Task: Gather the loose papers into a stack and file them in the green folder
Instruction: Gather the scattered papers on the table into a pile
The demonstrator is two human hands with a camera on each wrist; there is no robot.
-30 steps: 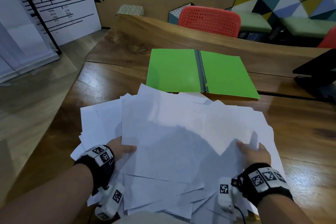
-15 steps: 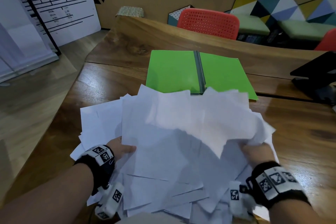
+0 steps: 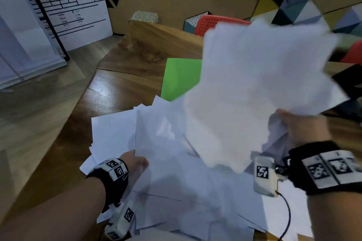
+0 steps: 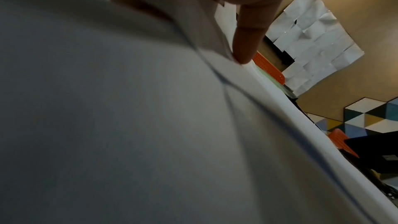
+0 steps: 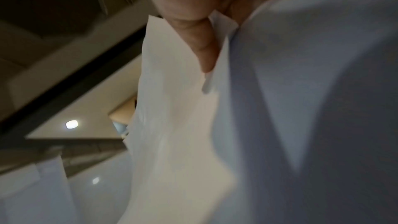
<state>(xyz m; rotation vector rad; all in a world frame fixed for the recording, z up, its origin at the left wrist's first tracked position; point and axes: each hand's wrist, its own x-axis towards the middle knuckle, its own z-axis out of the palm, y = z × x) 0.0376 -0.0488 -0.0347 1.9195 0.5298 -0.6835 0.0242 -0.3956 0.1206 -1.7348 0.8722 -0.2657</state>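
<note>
Several loose white papers (image 3: 176,172) lie fanned out on the wooden table (image 3: 121,94). My right hand (image 3: 299,129) grips a bunch of these sheets (image 3: 260,84) and holds them raised and blurred above the pile; its fingers (image 5: 198,43) pinch the paper edge. My left hand (image 3: 135,162) holds the pile's left side, one finger (image 4: 247,40) lying over the sheets (image 4: 150,125), thumb on top. The open green folder (image 3: 180,78) lies beyond the pile, mostly hidden behind the lifted sheets.
A red chair (image 3: 211,23) stands behind the table's far edge. A dark object (image 3: 350,84) sits at the right on the table. The table's left edge drops to the wooden floor (image 3: 39,113), with a white board (image 3: 68,2) beyond.
My right hand has lifted a bunch of sheets up and away from the pile, and they now cover most of the green folder. The left hand has stayed put.
</note>
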